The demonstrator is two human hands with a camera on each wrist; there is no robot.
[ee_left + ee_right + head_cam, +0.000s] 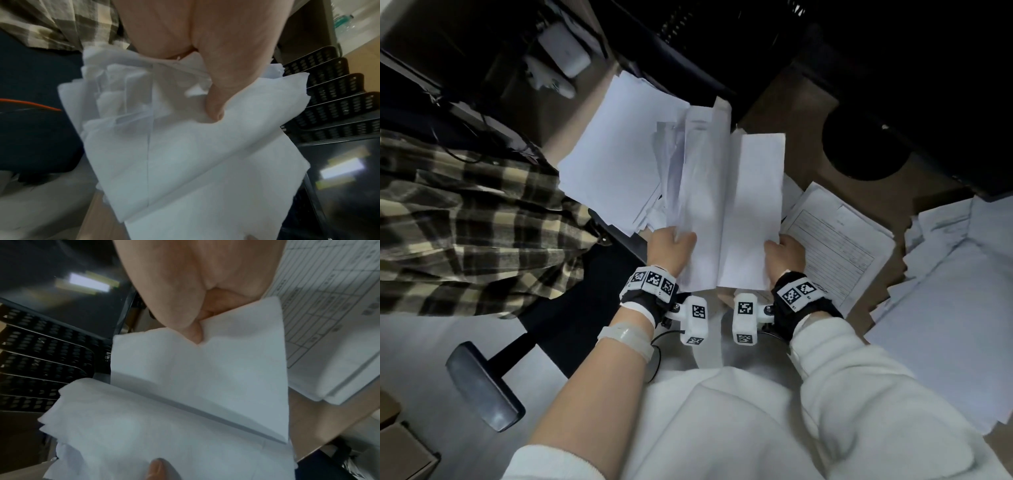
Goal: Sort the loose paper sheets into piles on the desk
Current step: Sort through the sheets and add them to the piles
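both hands (729,251) pinching near edges of separate blank sheets (722,192), raised above the paper-crowded desk (866,202)

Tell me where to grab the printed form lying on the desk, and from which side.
Probably pinch the printed form at its near right corner, coming from the right: that corner looks clear on the desk, while the held sheet and right hand cover its left edge.

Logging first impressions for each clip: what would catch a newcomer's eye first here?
Both hands, left hand and right hand, hold up white paper sheets at centre frame, splitting them apart. On the brown desk lie a printed form sheet with ruled lines just right of them and a big loose white paper pile at far right.
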